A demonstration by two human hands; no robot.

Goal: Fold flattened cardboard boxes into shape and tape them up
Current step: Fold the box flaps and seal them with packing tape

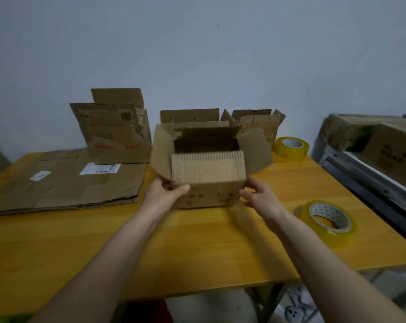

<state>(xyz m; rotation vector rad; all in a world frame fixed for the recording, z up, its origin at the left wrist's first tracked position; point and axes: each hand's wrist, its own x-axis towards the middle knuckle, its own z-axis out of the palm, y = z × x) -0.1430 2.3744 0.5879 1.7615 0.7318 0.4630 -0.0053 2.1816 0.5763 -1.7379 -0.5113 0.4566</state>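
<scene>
Open-topped box (208, 176) sat on desk (197, 241) between both hands; left hand (164, 194) gripped its left corner, right hand (261, 194) loosely spread just beside its right side.

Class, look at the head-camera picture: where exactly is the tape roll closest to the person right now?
The nearer tape roll lies on the wooden table near its right edge, just right of the right hand and the open box.

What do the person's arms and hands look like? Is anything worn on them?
Both forearms are bare as far as the picture shows, with no sleeves visible. The left hand and right hand wear no gloves, watch or rings that I can see.
</scene>
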